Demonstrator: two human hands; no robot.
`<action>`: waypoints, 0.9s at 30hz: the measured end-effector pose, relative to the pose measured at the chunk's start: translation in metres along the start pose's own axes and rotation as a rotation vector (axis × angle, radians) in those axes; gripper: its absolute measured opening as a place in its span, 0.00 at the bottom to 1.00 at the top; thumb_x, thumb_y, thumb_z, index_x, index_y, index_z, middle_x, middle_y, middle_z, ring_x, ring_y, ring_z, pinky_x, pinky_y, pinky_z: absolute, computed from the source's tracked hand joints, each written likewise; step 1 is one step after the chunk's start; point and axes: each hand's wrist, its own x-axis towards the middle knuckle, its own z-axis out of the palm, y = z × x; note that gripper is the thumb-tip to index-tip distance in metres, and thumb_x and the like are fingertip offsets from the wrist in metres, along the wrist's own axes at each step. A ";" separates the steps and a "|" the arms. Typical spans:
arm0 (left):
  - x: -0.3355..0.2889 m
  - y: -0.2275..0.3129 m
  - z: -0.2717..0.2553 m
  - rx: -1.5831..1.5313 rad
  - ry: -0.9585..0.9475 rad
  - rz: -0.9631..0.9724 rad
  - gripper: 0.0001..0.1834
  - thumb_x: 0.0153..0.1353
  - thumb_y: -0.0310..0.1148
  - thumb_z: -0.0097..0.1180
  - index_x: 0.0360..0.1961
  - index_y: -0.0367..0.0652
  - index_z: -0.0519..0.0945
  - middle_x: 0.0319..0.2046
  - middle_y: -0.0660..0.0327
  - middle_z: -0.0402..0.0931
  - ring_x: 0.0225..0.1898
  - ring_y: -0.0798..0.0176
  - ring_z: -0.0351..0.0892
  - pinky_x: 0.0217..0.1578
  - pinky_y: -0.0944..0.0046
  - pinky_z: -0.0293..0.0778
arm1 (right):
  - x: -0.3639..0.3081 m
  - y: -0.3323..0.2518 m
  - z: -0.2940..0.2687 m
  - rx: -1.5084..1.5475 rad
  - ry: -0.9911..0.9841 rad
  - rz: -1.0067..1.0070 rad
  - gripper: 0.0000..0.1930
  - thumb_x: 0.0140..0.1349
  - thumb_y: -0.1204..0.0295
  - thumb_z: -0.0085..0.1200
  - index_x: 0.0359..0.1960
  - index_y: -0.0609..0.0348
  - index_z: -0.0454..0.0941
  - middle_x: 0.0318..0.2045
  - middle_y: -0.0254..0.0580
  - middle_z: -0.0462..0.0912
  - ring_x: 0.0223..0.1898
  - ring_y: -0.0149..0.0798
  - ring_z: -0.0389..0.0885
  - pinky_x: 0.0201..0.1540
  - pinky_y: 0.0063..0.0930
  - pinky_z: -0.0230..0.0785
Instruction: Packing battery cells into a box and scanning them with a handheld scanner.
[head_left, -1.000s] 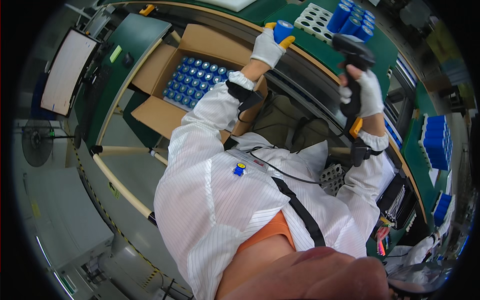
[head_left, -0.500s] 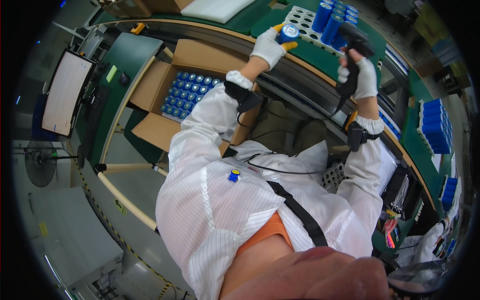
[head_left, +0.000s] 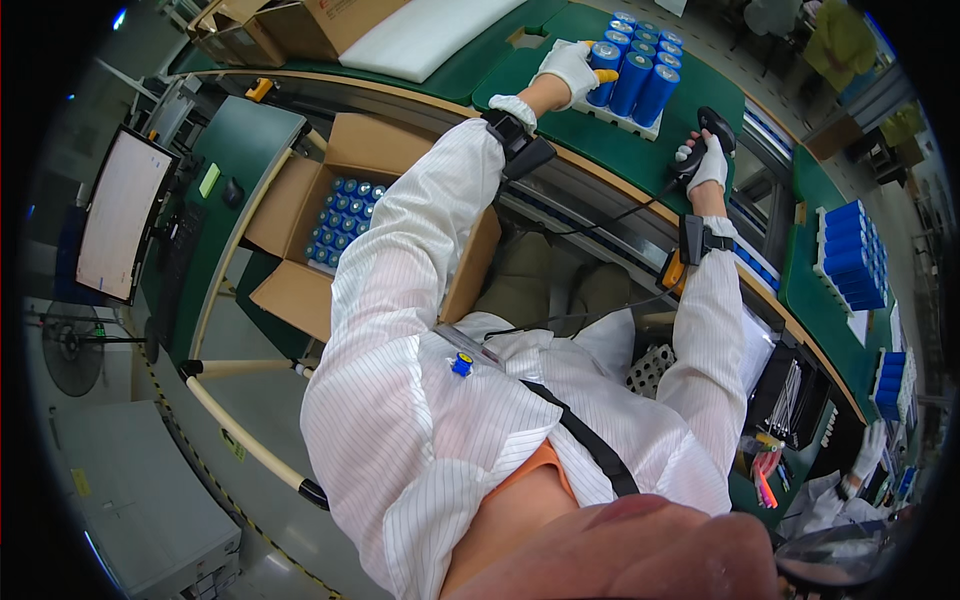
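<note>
My left hand point(head_left: 570, 74), in a white glove with yellow fingertips, is closed around a blue cylindrical battery cell point(head_left: 603, 58). That cell stands upright at the left end of a group of similar blue cells point(head_left: 636, 78). Under them is a white tray with holes point(head_left: 632, 126), partly hidden by the cells and my left hand. To the right of the tray, my right hand point(head_left: 708, 162), also gloved, grips a black handheld scanner point(head_left: 716, 128) low over the green bench. A dark cable runs from the scanner toward my body.
An open cardboard box point(head_left: 372, 145) of blue cells sits to my left. White foam point(head_left: 425, 38) lies on the green bench point(head_left: 520, 62). More trays of blue cells point(head_left: 852, 255) stand at the right. Another person's gloved hand point(head_left: 868, 450) shows at lower right.
My left hand has brought the cell from in front of the tray to upright among the other cells. My right hand has lowered the scanner away from the cells. The view has shifted slightly.
</note>
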 end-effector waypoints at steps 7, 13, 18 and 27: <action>0.020 0.017 -0.008 0.433 -0.192 -0.075 0.33 0.52 0.56 0.61 0.46 0.35 0.76 0.41 0.46 0.78 0.44 0.47 0.78 0.45 0.59 0.74 | -0.001 0.004 0.004 -0.120 -0.017 -0.027 0.11 0.61 0.65 0.51 0.36 0.61 0.72 0.21 0.41 0.72 0.17 0.37 0.70 0.18 0.29 0.64; 0.025 0.012 0.001 0.467 -0.158 -0.067 0.31 0.53 0.56 0.60 0.42 0.35 0.79 0.39 0.46 0.79 0.42 0.48 0.80 0.44 0.57 0.75 | -0.004 0.004 0.005 -0.142 -0.026 -0.048 0.11 0.62 0.65 0.51 0.35 0.61 0.73 0.21 0.41 0.73 0.17 0.37 0.71 0.18 0.29 0.66; 0.023 0.006 0.005 0.457 -0.068 -0.066 0.28 0.52 0.55 0.60 0.35 0.36 0.83 0.35 0.45 0.80 0.39 0.48 0.81 0.42 0.58 0.76 | -0.008 0.005 0.007 -0.201 0.008 -0.060 0.11 0.62 0.65 0.52 0.34 0.61 0.73 0.20 0.42 0.73 0.18 0.37 0.72 0.18 0.29 0.67; -0.070 -0.042 -0.046 0.277 -0.014 -0.097 0.30 0.54 0.55 0.57 0.49 0.41 0.77 0.43 0.50 0.78 0.46 0.49 0.77 0.48 0.58 0.72 | 0.004 0.011 -0.006 -0.185 -0.034 -0.078 0.11 0.60 0.65 0.54 0.33 0.61 0.73 0.20 0.41 0.73 0.18 0.39 0.72 0.20 0.31 0.67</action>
